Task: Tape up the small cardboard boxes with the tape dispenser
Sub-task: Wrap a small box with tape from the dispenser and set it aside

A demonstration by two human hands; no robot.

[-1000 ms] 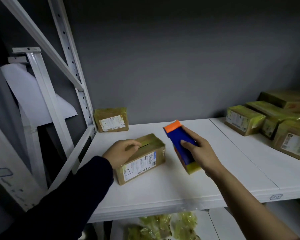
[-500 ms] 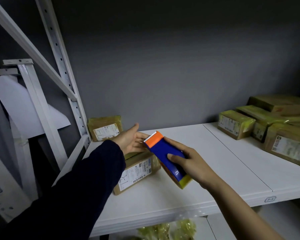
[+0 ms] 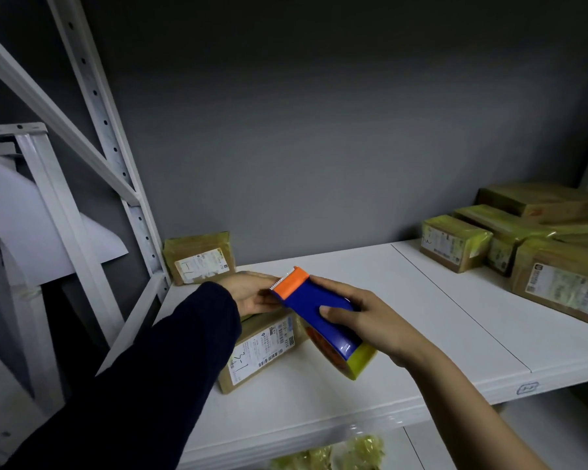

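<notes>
One small cardboard box (image 3: 262, 347) lies flat on the white shelf (image 3: 370, 395), near the shelf's left end. It is set diagonal to the front edge, with its labelled side turned toward us. We judge it to be the work piece, since it sits directly under both hands.

The tape dispenser (image 3: 319, 313) is held just above the box. The right hand (image 3: 364, 320) is wrapped firmly around the blue body, thumb on the near face. This grip leaves the orange cutter head (image 3: 291, 283) free. The dispenser's long axis runs from low at the near right, where the tape roll sits, to high at the far left. The serrated edge points toward the left hand (image 3: 255, 295).

The left hand reaches in over the box's far end, with its fingertips at the cutter head. We judge that it is there to draw out the tape's free end. We cannot tell whether it pinches anything.

A taped box (image 3: 199, 257) stands at the back beside the rack upright (image 3: 116, 154). A group of wrapped boxes (image 3: 455, 240) lies well apart at the right.
</notes>
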